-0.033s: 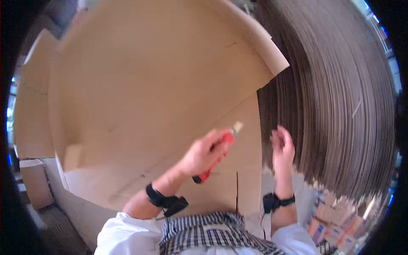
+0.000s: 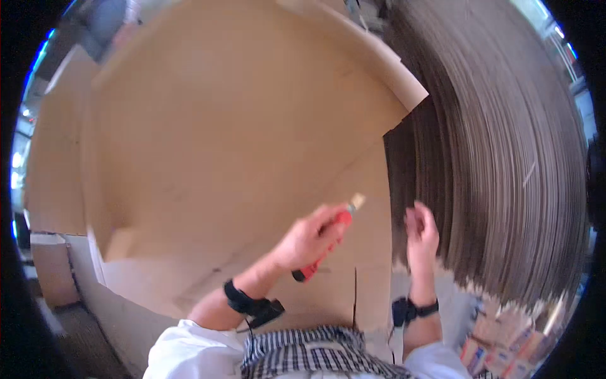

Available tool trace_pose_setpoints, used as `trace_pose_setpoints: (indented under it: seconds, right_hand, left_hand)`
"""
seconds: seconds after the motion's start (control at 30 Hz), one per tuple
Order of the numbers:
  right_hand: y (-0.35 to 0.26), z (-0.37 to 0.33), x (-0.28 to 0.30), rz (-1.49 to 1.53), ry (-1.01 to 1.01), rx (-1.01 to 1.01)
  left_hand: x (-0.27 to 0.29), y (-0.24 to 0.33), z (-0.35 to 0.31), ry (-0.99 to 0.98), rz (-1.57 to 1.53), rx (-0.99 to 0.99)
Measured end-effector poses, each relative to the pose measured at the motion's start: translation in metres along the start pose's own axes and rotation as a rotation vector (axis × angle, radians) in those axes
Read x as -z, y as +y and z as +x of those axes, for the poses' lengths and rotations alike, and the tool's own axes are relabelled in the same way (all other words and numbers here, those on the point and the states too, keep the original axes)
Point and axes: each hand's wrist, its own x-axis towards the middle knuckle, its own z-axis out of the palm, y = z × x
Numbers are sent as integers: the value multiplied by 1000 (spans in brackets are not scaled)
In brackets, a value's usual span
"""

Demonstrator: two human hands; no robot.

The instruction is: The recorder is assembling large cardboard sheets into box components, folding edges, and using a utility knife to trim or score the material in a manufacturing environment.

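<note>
My left hand (image 2: 304, 245) is closed around a red-handled tool (image 2: 319, 266) with a black butt end. A metallic neck and a pale, squarish tip stick out past my fingers; its exact kind is too blurred to tell. Beneath that hand lies a large brown cardboard sheet (image 2: 240, 139), with a dark slit running toward me near its front edge. My right hand (image 2: 421, 235) hovers at the sheet's right edge, beside a tall stack of cardboard sheets (image 2: 499, 158). Its fingers are loosely curled and apart, with nothing visible in them.
A flap of cardboard (image 2: 410, 88) curls up along the sheet's far right edge. Another cardboard panel (image 2: 57, 164) stands at the left, with a cardboard box (image 2: 53, 271) below it. Several small printed packages (image 2: 499, 347) lie at the lower right. Black straps with cables circle both wrists.
Both hands sit slightly lower in the picture, and the whole scene has shifted a little. My left hand keeps its grip on the red-handled tool.
</note>
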Motion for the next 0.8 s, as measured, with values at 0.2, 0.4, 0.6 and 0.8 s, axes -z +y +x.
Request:
trace_pose_setpoints:
  seconds: [0.2,0.4,0.6,0.8]
  right_hand:
    - [-1,-5,2,160,25,69]
    - [20,-1,-10,203,-14,126]
    - [4,0,-10,181,-25,107]
    - [-2,-8,-14,217,-73,213]
  left_hand:
    - [3,24,-2,10,-62,-7]
    - [7,34,-7,64,-38,-65]
    - [4,32,-17,132,-22,-117]
    - [10,23,-36,200,-25,-131]
